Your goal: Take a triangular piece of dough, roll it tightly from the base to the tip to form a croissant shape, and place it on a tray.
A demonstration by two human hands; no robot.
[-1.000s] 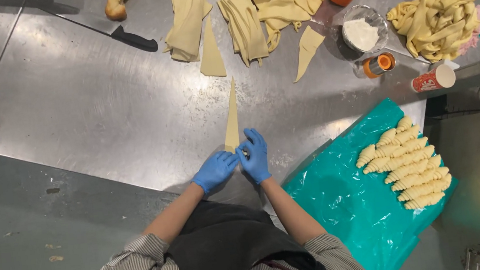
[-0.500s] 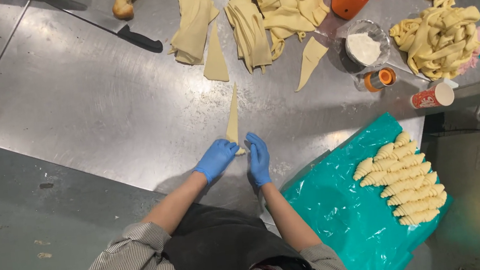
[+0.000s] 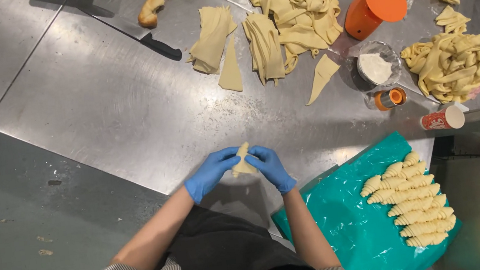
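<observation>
1. We are holding a small roll of dough [image 3: 243, 160] between both gloved hands, at the near edge of the steel worktop [image 3: 97, 116].
2. Our left hand [image 3: 211, 172] is cupping the roll from the left, its grip curled around the dough.
3. Our right hand [image 3: 270, 166] is pressing on the roll from the right, its grip likewise closed on the dough.
4. The roll is sitting just above the worktop; we cannot tell whether it is touching the steel.
5. To the near right, a teal sheet [image 3: 349, 225] is carrying a stack of shaped rolls [image 3: 410, 205], lying side by side.
6. Far across the worktop, cut dough triangles [image 3: 231, 72] are lying beside a pile of strips [image 3: 292, 15].
7. A single triangle [image 3: 321, 76] is lying apart, right of the strips.
8. A black-handled knife [image 3: 136, 35] is lying at the far left, near a piece of bread [image 3: 150, 10].
9. An orange tub [image 3: 374, 8] is standing at the far right, with a bowl of flour [image 3: 377, 66] just near it.
10. More dough scraps [image 3: 448, 63] are heaped right of the bowl.
11. A paper cup [image 3: 442, 120] is lying on its side near the scraps.
</observation>
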